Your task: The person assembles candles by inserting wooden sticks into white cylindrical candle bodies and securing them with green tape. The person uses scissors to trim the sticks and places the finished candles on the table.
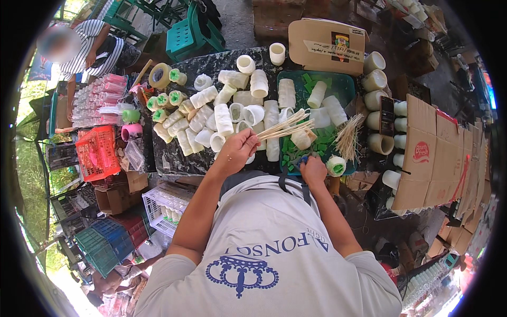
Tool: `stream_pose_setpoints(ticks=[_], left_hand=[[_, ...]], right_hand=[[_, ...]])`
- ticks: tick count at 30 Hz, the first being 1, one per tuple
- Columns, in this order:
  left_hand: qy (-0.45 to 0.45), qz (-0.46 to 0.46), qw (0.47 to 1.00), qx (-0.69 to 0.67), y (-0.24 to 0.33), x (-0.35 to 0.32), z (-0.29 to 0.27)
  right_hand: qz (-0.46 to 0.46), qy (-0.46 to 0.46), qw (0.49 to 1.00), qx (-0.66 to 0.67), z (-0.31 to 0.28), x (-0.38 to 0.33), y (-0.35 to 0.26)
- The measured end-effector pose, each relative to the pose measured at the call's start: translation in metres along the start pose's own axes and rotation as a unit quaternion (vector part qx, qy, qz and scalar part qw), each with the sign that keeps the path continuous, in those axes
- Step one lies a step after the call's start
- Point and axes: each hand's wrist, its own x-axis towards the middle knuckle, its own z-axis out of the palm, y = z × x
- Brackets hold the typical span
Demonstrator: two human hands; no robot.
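Observation:
My left hand [237, 151] is closed round a bundle of thin pale wooden sticks [285, 127], which points right over the teal tray [346, 84]. At the tray's near edge, my right hand [314, 170] has its fingers curled about something small and dark blue; its shape is mostly hidden. Small green pieces [291, 154] lie scattered inside the tray, with several whitish wax-like cups. A brownish cup [301, 139] sits just beyond my right hand. A cup with green inside [336, 166] lies to the right of that hand. Another bundle of sticks [348, 138] rests at the tray's right side.
Many whitish cups [223, 119] cover the dark table left of the tray. A roll of tape [159, 76] stands at the far left. Cardboard [430, 153] and a phone [386, 116] are on the right. A red crate [97, 153] is at left; a person [87, 47] sits beyond.

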Motion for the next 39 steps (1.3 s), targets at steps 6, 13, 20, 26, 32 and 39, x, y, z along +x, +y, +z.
stream_pose_setpoints(ticks=[6,13,20,26,32,39], left_hand=[[0.024,0.028,0.997,-0.062,0.003,0.004,0.003],[0.049,0.054,0.997,0.003,0.0,0.0,0.006],[0.1,0.094,0.985,0.101,0.012,-0.001,0.007],[0.088,0.091,0.989,0.082,0.006,0.004,0.008],[0.064,0.059,0.995,0.042,-0.009,0.018,0.012],[0.03,0.052,0.997,0.041,-0.002,0.015,0.015]], right_hand=[[-0.001,0.038,0.999,0.032,0.002,-0.007,0.006],[-0.018,0.059,0.998,-0.03,0.006,-0.011,0.015],[0.004,0.031,0.998,0.057,0.0,-0.008,0.017],[0.015,0.033,0.996,0.083,-0.005,-0.005,0.011],[-0.062,0.015,0.966,0.252,0.008,0.003,0.044],[0.021,-0.161,0.781,0.603,-0.039,-0.023,0.014]])
